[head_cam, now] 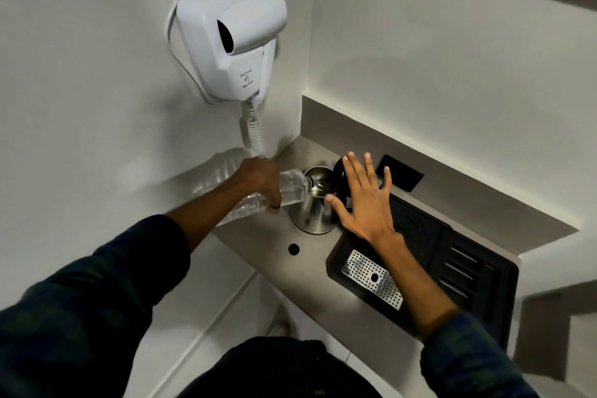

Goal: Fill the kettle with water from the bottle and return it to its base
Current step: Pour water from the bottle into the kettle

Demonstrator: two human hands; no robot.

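Observation:
A steel kettle (312,213) stands on the grey counter (274,245) with its black lid (339,168) swung open. My left hand (260,179) grips a clear plastic water bottle (290,187), tipped on its side with its neck at the kettle's open mouth. My right hand (363,195) is spread flat with fingers apart, right beside the kettle's black handle side, the thumb close to the body; I cannot tell if it touches. The kettle's round base sits in the black tray (420,229), partly hidden by my right hand.
A white wall-hung hair dryer (232,32) with a coiled cord (253,129) hangs just above the bottle. The black tray holds a perforated metal drip grate (371,278) and slotted compartments (462,271). A wall socket (400,173) sits behind. A cable hole (293,249) is in the counter.

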